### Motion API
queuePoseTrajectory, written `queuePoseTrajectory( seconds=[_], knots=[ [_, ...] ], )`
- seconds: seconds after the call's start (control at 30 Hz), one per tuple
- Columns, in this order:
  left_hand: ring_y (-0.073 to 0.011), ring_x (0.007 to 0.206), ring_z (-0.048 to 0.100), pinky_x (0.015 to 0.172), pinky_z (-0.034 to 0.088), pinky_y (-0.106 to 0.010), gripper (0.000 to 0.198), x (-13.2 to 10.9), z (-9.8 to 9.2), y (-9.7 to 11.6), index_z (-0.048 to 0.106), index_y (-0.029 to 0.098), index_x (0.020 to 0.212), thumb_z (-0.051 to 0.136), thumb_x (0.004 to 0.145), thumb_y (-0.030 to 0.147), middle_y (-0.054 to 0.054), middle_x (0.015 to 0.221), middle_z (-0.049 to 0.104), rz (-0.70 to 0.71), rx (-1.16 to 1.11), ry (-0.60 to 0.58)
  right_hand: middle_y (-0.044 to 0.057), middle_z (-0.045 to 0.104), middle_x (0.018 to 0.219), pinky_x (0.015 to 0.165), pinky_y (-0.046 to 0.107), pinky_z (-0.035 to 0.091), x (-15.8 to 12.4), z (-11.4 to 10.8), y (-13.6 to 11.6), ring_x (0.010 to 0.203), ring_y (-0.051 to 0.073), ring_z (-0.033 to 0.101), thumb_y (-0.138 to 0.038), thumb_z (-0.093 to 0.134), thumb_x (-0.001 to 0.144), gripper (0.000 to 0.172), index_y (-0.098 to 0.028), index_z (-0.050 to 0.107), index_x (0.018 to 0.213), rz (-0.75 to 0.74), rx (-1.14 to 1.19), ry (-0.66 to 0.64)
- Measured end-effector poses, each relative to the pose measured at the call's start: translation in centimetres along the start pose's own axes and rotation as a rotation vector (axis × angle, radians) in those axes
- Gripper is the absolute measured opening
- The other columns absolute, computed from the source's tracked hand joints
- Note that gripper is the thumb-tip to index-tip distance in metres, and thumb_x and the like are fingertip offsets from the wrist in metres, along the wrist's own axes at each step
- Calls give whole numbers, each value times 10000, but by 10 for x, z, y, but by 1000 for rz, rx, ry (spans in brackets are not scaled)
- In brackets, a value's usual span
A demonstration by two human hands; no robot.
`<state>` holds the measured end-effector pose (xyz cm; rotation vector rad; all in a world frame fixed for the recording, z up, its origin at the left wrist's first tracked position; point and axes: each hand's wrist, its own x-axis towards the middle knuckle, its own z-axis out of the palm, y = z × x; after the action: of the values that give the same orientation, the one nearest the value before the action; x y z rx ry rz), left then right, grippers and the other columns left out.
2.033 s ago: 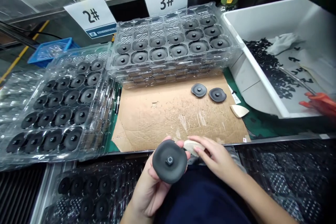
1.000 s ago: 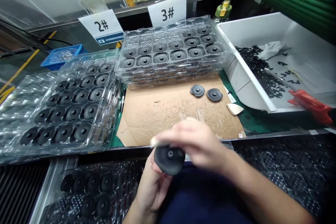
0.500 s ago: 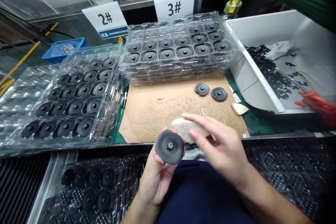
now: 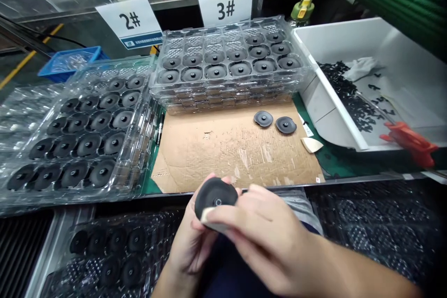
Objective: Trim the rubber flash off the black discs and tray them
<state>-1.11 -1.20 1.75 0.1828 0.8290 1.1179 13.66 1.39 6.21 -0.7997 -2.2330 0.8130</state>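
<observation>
My left hand (image 4: 186, 242) holds a round black rubber disc (image 4: 213, 195) with a small central boss, tilted so that its face is partly turned away. My right hand (image 4: 261, 235) is shut on a small cream pad (image 4: 208, 218) and presses it against the disc's lower edge. The fingers of my right hand cover the lower part of the disc. Two similar discs (image 4: 263, 118) (image 4: 285, 125) lie on the cardboard sheet (image 4: 226, 158) beyond my hands, and a cream wedge (image 4: 311, 145) lies to their right.
Stacked clear trays (image 4: 223, 98) (image 4: 146, 116) hold rows of black discs behind and left of the cardboard, with another tray (image 4: 108, 270) below the front edge. At right, a white bin (image 4: 324, 107) holds black scraps and a red-orange tool (image 4: 410, 142).
My right hand has moved left and brought the cream pad from behind the disc onto its lower edge. The disc has tilted and the view has shifted slightly.
</observation>
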Motion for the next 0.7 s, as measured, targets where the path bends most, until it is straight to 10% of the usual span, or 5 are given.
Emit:
queuePoseTrajectory(
  seconds=[0.3,0.47,0.7],
  knots=[
    [-229,1014,602,858,498,-318,538,4,2,0,537,267,1191,702,679,245,-47,1122,647,-47,-41,-81,14,601,813,686,289,372,12,-23,37,726,144,504,-129,406,874,301,-237,576,1097,32,-55,82],
    [-241,1051,587,872,484,-302,493,-4,-5,9,594,330,1105,681,631,430,-35,1218,596,-96,-103,-174,47,612,1020,762,283,449,-17,3,70,900,159,562,-215,416,900,276,-225,535,1148,422,78,145],
    [-232,1058,583,870,489,-298,503,2,-9,3,586,316,1116,679,631,417,-19,1188,616,-129,-126,-221,63,641,999,781,341,485,-59,23,81,910,194,598,-234,396,890,263,-203,585,1070,571,14,31]
  ],
)
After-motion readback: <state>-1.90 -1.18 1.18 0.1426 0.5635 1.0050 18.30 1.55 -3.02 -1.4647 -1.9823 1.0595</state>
